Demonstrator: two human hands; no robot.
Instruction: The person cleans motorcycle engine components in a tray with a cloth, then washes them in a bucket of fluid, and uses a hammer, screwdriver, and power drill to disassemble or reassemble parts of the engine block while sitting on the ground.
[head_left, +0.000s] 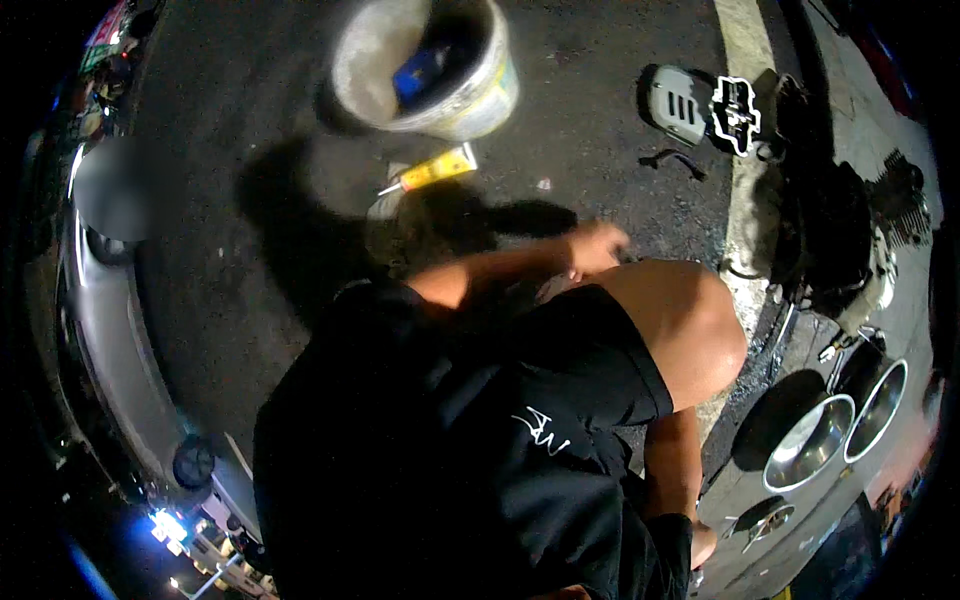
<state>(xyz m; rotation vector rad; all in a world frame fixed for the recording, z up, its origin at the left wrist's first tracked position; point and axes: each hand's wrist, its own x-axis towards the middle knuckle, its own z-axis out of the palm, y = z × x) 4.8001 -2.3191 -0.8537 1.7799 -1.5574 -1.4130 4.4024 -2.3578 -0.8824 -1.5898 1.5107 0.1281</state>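
left: silver car, probably parked | lower left: bright bluish light | right: pale ground stripe

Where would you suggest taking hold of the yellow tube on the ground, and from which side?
Probably around the middle of the yellow tube, from above, on the side away from the bucket: it lies flat, its thin nozzle pointing left.
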